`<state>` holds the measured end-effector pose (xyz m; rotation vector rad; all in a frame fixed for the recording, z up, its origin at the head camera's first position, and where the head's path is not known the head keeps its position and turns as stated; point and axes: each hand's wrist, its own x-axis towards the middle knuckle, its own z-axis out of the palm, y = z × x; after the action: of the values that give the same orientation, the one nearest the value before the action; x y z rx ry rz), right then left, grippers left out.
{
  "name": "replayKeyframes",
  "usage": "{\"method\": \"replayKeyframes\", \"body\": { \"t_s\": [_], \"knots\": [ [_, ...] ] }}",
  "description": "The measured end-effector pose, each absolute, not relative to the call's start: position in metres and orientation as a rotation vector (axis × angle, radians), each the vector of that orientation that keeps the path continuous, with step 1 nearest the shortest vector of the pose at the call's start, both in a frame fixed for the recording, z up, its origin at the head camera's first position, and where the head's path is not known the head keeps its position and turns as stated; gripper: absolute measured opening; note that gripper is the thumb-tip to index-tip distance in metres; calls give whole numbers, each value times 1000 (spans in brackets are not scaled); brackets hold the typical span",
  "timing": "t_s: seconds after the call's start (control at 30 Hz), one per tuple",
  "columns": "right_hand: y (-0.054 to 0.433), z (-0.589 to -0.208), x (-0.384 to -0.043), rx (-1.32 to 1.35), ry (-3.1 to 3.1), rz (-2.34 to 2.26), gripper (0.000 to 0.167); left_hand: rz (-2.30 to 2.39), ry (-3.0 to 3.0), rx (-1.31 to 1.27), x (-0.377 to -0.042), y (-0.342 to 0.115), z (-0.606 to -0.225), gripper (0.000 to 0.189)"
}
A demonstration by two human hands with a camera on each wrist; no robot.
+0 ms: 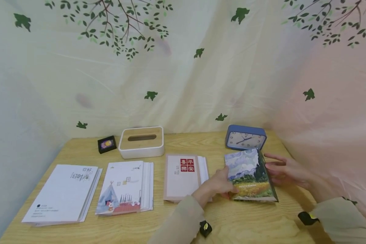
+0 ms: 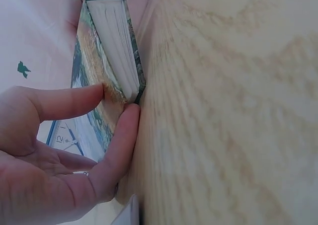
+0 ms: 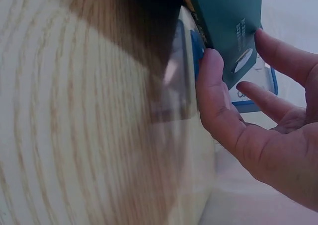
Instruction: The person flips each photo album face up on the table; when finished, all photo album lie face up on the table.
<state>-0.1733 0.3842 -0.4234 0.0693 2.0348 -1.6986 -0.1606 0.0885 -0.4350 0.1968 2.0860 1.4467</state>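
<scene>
A thick photo album (image 1: 247,179) with a painted landscape cover lies at the right of the table, just in front of a blue clock (image 1: 245,138). At its left side my left hand (image 1: 220,183) pinches the album, thumb on the front cover and a finger at the lower edge; in the left wrist view the white page block (image 2: 117,41) shows. My right hand (image 1: 289,171) is at the dark green spine (image 3: 228,26), with thumb and finger at its opposite edges and another finger extended beside it.
Left of my left hand lie a pink-bordered album (image 1: 178,183), an album with a tent picture (image 1: 123,189) and a white album (image 1: 61,193). Behind them stand a wood-topped tissue box (image 1: 141,142) and a small black box (image 1: 106,144). A leaf-patterned curtain (image 1: 183,78) hangs behind.
</scene>
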Motion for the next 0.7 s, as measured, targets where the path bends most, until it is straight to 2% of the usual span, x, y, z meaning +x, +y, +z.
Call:
{"method": "replayKeyframes", "body": {
  "t_s": [0.23,0.47,0.7],
  "knots": [
    [376,-410,-168,2,2135,-1653,75,1390,2115,272,-159,84,-435,93],
    [363,-399,-166,-74,2205,-1690,71,1583,1864,261,-155,82,-435,76],
    [356,-386,-164,-152,2184,-1731,65,1650,1685,244,-152,87,-429,86]
  ]
}}
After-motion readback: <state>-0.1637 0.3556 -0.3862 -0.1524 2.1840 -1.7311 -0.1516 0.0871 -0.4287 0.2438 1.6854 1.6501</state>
